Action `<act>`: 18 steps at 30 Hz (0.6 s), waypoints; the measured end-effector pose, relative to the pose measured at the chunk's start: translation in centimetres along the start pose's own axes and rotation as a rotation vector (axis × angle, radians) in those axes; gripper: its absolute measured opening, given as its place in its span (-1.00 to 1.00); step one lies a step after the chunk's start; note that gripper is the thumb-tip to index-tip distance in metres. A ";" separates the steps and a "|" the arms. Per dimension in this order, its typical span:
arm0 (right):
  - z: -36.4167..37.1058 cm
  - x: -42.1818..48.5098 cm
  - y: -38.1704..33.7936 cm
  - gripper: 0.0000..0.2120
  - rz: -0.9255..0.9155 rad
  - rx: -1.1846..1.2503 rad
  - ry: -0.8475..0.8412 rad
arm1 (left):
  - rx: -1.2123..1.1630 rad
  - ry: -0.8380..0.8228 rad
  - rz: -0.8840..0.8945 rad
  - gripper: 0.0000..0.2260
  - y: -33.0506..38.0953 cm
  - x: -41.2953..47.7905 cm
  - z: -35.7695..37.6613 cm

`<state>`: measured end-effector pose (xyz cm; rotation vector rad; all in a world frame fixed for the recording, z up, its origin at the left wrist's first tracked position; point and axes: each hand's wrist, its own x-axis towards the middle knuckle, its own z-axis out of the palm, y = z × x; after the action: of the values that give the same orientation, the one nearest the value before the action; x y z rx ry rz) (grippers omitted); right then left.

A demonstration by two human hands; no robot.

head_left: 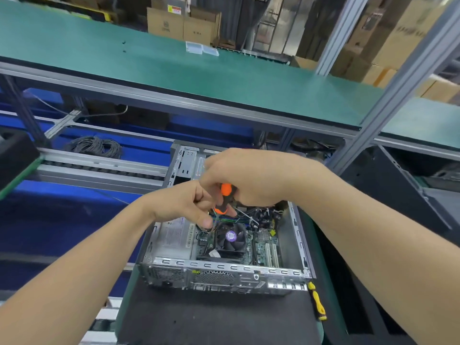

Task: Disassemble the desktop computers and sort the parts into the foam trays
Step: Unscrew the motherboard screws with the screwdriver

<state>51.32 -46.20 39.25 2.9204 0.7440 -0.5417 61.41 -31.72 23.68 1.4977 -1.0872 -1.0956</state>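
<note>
An open desktop computer case [224, 272] lies on a dark mat in front of me, its rear panel toward me. Inside I see the silver power supply [171, 237], the black CPU fan [230, 239] and the green motherboard [265, 247]. My right hand [251, 178] grips an orange-and-black screwdriver [222, 199] over the case's middle. My left hand [184, 204] sits just beside it, fingers curled and pinching thin wires near the fan. The screwdriver's tip is hidden behind my fingers.
A yellow-and-black screwdriver [317, 302] lies on the mat at the case's right corner. A roller conveyor [99, 168] runs to the left with a coil of cable [97, 145] behind it. A green shelf [199, 78] spans overhead; a dark case panel [388, 185] stands right.
</note>
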 end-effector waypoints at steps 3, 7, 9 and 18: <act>0.4 0.6 -0.3 -0.76 -0.037 -0.092 0.033 | -0.044 0.186 -0.023 -0.79 0.2 -0.3 0.4; 0.6 1.0 -0.2 -0.81 -0.037 -0.075 0.067 | -0.039 0.222 0.020 -0.67 0.5 -0.2 0.8; 0.3 0.9 -0.2 -0.80 -0.052 0.034 0.113 | 0.008 0.234 0.047 -0.60 0.6 -0.3 0.7; 1.3 2.9 -2.2 -0.39 0.558 0.077 0.275 | 0.037 0.326 0.047 -0.48 0.3 0.5 1.9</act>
<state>52.24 -43.15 37.07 3.1032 -0.0989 -0.1160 59.57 -32.57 23.67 1.6056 -0.9128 -0.7685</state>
